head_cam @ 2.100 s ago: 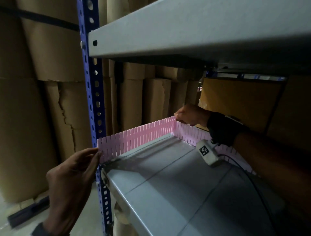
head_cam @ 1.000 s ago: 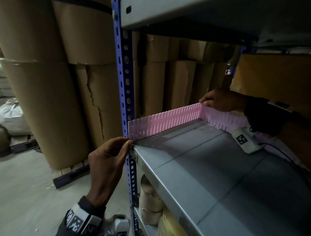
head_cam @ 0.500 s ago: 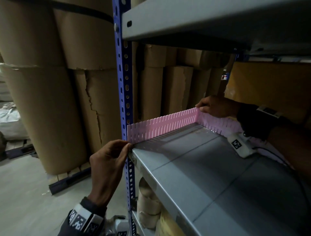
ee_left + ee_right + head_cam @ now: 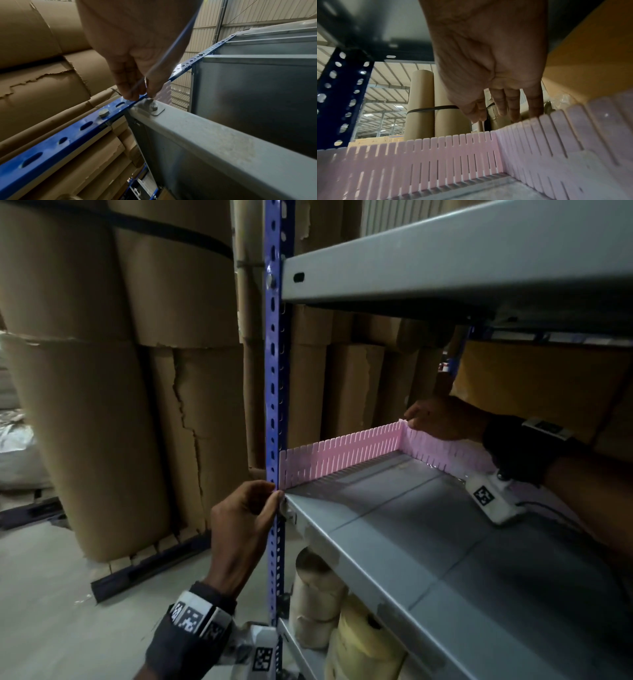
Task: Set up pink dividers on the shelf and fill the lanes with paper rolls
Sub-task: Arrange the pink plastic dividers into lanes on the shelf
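Tall brown cardboard-wrapped cylinders crowd the left half of the head view, one with a torn, cracked wrap, standing on a dark pallet over a pale concrete floor. A blue perforated upright runs down the centre, carrying grey metal racking at upper right. In the right wrist view, a ribbed roof with strip lights shows at left. The light is dim.

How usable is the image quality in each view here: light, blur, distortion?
Head view: dim, upper shelf shadows the back, right hand underexposed, pink dividers clear, wide-angle bending at the edges. Left wrist view: left hand soft, blue upright sharp. Right wrist view: near dividers blurred, bright background.
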Available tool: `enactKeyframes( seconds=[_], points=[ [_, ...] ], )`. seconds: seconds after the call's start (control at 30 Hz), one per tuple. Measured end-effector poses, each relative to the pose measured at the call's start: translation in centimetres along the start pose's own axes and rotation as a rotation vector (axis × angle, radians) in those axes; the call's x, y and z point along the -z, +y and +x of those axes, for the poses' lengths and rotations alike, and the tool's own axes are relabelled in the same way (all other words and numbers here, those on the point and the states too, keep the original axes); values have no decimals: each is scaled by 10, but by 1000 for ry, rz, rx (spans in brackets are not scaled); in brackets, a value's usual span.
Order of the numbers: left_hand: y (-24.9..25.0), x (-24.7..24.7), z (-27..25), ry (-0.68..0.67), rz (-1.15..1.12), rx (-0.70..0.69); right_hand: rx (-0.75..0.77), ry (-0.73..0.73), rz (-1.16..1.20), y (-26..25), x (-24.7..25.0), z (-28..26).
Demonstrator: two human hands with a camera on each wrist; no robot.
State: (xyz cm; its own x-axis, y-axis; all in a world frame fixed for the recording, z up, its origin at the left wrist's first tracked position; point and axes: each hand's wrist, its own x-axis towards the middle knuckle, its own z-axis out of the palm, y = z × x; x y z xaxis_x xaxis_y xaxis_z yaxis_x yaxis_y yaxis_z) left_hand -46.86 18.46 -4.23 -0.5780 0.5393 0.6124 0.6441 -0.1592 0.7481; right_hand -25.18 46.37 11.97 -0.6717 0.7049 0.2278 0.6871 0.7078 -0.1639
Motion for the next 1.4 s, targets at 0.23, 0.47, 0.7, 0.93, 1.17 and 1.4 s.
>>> enactKeyframes(
  seconds=[0.23, 0.47, 0.7, 0.93, 1.17, 1.4],
  points=[
    [-2, 42, -19, -145, -94, -64, -49, 29, -76, -51, 19, -81],
    [0, 101, -63, -285, -307, -156, -189, 1, -76, -124, 21, -194],
    [39, 97, -151, -563, -560, -102, -463, 55, -163, -192, 35, -350],
    [96, 91, -208, -743, -770, -244, -677, 444, -161, -213, 35, -528],
    [194, 63, -269, -849, -834, -438, -902, 638, -297, -181, 47, -674],
    [301, 11, -334, -972, -705, -668, -858, 571, -364, -116, 49, -761]
  ],
)
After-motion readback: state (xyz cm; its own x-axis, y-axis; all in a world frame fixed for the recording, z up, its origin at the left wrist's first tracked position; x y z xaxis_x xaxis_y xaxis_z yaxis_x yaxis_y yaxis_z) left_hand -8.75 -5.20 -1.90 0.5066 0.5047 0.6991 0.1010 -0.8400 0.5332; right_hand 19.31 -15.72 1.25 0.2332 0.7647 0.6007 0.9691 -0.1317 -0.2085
